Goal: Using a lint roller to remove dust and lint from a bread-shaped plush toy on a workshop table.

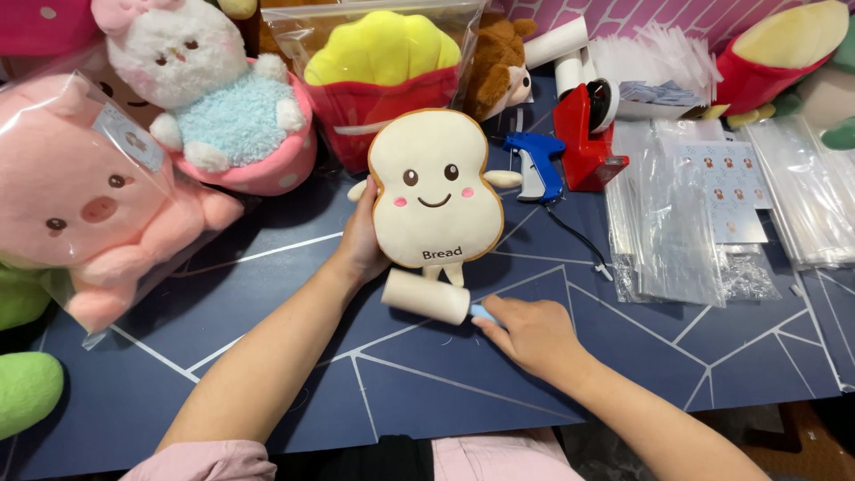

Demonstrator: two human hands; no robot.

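Head view: bread plush (pixel 435 189) upright on dark surface (pixel 445 383), left hand (pixel 363 242) clasping its left edge. Just below plush, lint roller (pixel 426 296), handle gripped by closed right hand (pixel 532 334). Right of plush, blue tagging gun (pixel 536 162).

- A dark blue table (pixel 427 392) with thin white lines in a geometric pattern is seen; all things are carried by it.
- A bread-shaped plush toy (pixel 435 187) is laid on the middle, and a lint roller (pixel 427 296) is placed just below it.
- A pink pig plush in a clear bag (pixel 85 196) is laid at the left.
- A white rabbit plush (pixel 218 98) and a bagged fries plush (pixel 383 71) are set at the back.
- A blue tagging gun (pixel 537 165) and a red tape dispenser (pixel 583 134) are placed right of the bread toy.
- Stacks of clear plastic bags (pixel 681 223) are spread at the right.
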